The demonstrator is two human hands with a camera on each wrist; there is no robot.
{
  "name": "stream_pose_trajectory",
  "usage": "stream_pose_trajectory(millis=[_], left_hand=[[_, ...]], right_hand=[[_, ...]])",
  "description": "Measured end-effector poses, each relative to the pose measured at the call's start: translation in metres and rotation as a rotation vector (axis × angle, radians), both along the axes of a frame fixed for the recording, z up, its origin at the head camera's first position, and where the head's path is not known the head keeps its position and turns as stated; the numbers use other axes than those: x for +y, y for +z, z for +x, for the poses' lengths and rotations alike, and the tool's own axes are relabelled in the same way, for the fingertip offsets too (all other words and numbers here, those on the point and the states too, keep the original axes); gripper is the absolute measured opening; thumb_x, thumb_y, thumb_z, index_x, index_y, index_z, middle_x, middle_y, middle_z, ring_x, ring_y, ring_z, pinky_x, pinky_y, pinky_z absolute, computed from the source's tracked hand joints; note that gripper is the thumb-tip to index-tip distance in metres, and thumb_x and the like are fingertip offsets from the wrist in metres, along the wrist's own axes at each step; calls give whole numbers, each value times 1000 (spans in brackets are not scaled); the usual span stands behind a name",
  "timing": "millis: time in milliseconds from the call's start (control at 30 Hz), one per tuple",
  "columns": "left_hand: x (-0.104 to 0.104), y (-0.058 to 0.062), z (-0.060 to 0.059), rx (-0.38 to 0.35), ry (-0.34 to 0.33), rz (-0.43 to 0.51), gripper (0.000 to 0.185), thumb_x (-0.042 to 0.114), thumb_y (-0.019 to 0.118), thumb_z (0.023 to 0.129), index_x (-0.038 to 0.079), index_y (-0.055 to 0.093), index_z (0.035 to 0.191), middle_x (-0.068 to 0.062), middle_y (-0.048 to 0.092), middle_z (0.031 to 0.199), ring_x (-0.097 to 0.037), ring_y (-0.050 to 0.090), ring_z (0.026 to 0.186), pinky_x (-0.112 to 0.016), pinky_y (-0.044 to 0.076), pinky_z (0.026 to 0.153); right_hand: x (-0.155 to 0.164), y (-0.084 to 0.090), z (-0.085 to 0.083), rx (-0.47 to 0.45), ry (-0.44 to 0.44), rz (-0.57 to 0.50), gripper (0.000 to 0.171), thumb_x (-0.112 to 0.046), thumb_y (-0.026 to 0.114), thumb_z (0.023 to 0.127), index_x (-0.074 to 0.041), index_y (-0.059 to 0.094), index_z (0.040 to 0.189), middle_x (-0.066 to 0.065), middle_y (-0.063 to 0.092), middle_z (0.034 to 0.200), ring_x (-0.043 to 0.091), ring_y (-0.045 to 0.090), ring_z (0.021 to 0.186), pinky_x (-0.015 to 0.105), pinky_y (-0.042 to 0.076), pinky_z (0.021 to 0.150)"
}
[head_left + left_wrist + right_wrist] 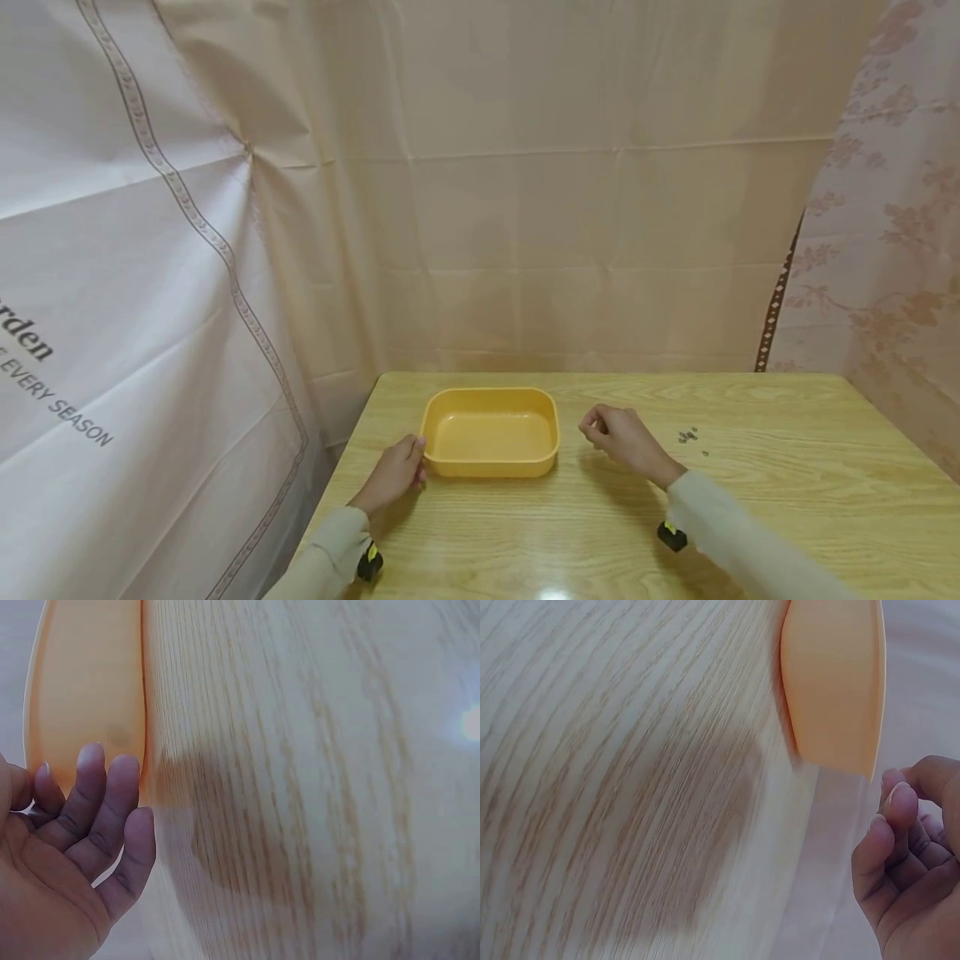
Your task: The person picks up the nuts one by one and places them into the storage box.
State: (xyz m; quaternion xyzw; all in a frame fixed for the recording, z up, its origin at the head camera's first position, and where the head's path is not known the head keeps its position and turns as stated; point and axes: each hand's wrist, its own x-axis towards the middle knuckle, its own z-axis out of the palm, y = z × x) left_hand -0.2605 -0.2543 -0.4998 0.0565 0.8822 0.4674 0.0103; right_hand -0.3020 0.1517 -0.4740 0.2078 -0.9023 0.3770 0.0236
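A yellow plastic tray [491, 392] lies on the wooden table [750, 500], and its floor is bare. My left hand [408, 462] rests at the tray's near left corner. In the left wrist view, the relaxed fingers of that left hand [105, 795] touch the tray [86, 690] on its side wall. My right hand [600, 432] hovers just right of the tray with its fingers curled in and the thumb against the index finger. In the right wrist view, nothing shows between the curled fingers of this right hand [896, 806], which is near the tray's [832, 682] end.
Several tiny dark pieces [688, 436] lie scattered on the table to the right of my right hand. Pale curtains hang behind the table and along both sides. The table's left edge runs close beside my left arm.
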Motion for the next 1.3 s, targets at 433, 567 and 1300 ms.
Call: stream_pose_trajectory(millis=[433,567,1300], left_hand=[[0,-2,0,-5,7,11,32,23,37,115,2,54,98,-7,59,72,-18,57,59,-29,52,56],[0,-3,0,-6,7,10,33,23,36,115,2,54,98,-7,59,72,-17,57,59,-29,52,56],[-2,-2,0,4,-12,14,33,24,36,115,2,54,99,-9,60,73,-19,57,59,-30,52,56]], right_hand=[[-8,-3,2,29,21,5,7,-12,64,103,-5,66,100,7,66,73,11,54,56,25,47,47],[-10,-4,3,29,25,0,7,-12,64,103,-6,66,101,7,66,73,11,54,55,25,47,46],[-26,0,6,62,50,-5,6,-11,65,103,-7,66,100,1,63,71,9,54,57,25,47,48]])
